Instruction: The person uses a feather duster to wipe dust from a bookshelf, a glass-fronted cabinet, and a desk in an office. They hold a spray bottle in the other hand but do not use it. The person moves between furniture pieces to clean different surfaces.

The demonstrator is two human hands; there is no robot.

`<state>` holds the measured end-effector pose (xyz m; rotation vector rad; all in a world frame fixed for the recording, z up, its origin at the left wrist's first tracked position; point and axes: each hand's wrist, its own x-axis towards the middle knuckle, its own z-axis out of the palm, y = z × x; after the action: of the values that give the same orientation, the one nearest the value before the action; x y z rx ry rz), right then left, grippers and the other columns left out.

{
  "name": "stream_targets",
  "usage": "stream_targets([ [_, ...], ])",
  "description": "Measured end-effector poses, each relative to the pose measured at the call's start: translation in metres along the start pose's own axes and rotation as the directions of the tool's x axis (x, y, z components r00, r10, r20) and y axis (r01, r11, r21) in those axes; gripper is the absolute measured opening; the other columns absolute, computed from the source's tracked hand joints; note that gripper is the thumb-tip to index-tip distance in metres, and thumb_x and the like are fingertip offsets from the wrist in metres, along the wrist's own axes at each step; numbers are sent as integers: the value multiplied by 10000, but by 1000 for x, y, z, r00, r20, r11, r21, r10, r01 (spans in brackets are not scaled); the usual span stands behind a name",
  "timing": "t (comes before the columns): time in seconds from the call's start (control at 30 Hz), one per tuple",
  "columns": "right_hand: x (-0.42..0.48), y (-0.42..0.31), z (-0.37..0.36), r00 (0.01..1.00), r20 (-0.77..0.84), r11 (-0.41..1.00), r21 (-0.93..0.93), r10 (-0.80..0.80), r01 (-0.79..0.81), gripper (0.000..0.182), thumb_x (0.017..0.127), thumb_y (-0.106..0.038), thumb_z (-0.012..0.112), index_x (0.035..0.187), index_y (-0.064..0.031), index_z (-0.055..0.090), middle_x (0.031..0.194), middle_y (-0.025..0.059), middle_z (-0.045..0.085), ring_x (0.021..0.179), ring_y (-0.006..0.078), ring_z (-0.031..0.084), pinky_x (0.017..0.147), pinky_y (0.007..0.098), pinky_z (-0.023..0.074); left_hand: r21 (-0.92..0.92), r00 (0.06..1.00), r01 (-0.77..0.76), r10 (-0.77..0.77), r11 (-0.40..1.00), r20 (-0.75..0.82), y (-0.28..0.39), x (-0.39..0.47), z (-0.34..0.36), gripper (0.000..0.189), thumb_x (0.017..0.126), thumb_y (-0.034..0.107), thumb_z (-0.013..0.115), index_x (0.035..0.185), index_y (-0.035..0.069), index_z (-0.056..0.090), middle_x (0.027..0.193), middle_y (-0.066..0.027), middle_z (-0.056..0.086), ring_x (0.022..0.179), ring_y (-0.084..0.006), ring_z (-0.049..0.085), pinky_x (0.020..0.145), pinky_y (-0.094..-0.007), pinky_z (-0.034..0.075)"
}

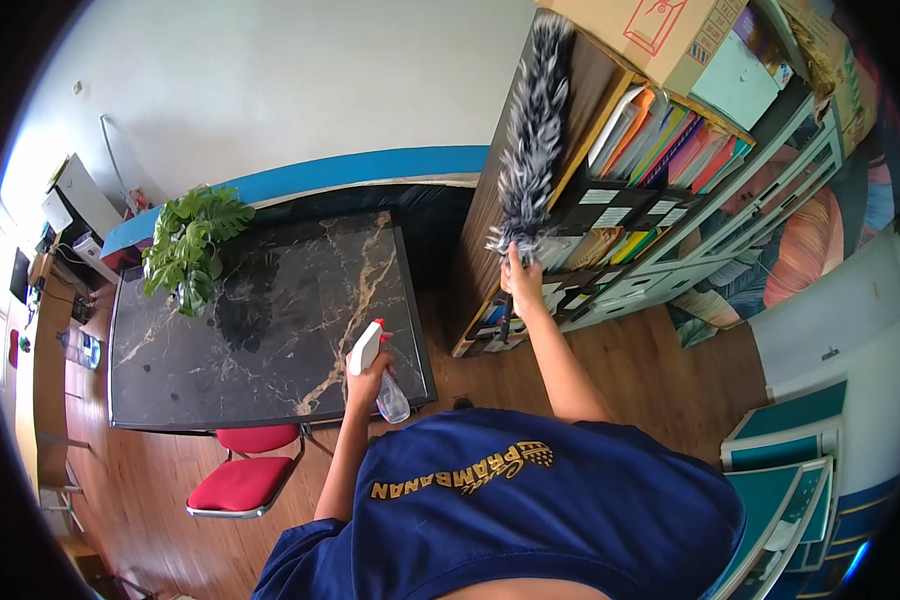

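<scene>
My left hand is closed around the neck of a clear spray bottle with a white head and red trigger, over the near right corner of a dark marble-patterned table. The handle of a fluffy grey duster is in my right hand. The duster points away from me, its fibres in front of the side panel of a wooden bookshelf. Whether the fibres touch the panel, I cannot tell.
A potted-looking leafy plant stands at the table's back left. Folders fill the shelf, with a cardboard box on top. A red folding chair is by the table's near edge. Green-faced boards lean at the right.
</scene>
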<state>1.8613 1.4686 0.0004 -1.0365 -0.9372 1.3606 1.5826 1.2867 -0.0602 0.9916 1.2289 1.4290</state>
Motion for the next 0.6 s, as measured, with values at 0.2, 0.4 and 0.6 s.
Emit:
stream_targets([
  [0.2, 32, -7, -13, 869, -69, 858, -136, 490, -494, 439, 902, -457, 707, 798, -132, 431, 578, -55, 407, 401, 47, 325, 360, 210, 239, -1, 999, 25, -25, 1000, -40, 14, -11, 4, 380, 759, -33, 568, 1128, -5, 654, 657, -23, 575, 549, -109, 564, 536, -263, 451],
  [0.4, -1, -89, 8, 945, 159, 958, -79, 286, -277, 341, 922, -347, 713, 785, -115, 505, 575, -79, 402, 415, 16, 354, 364, 195, 251, 7, 997, 56, -55, 998, -60, 10, -21, 5, 378, 756, -43, 559, 1118, -8, 663, 662, -26, 595, 559, -99, 565, 548, -256, 456],
  [0.6, 7, 123, -127, 764, 126, 302, -868, -633, 394, 438, 952, -404, 629, 827, 15, 608, 599, 89, 600, 426, 208, 572, 402, 369, 419, 46, 998, 69, -69, 997, 1, 0, -23, 24, 381, 759, -53, 557, 1123, -8, 661, 653, -18, 587, 558, -95, 563, 548, -253, 461],
])
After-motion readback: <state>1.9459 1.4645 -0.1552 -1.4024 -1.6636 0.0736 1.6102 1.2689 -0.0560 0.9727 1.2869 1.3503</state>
